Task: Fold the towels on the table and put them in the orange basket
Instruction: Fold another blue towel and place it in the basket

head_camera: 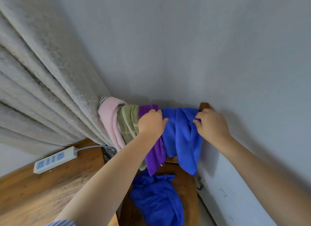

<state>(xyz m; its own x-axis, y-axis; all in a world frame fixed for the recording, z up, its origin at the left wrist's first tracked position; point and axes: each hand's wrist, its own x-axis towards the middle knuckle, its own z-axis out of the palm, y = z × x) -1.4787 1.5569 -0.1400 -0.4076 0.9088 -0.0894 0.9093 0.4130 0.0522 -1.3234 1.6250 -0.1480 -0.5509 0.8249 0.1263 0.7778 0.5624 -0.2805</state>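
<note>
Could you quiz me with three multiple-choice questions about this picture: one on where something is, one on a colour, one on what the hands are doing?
1. Where does the white power strip lie?
A. On the wooden floor by the curtain
B. On the chair seat
C. Hung on the wall

2. What colour is the towel hanging between the olive-green towel and the blue towel?
A. Orange
B. Purple
C. White

3. What are the left hand and right hand doing?
A. Resting on the floor
B. Holding the power strip
C. Both gripping the hung blue towel near its top

Answers: 1 A, it sits on the floorboards beside the curtain. 2 B, the purple towel hangs there. 3 C, fingers of each hand pinch blue cloth.
</note>
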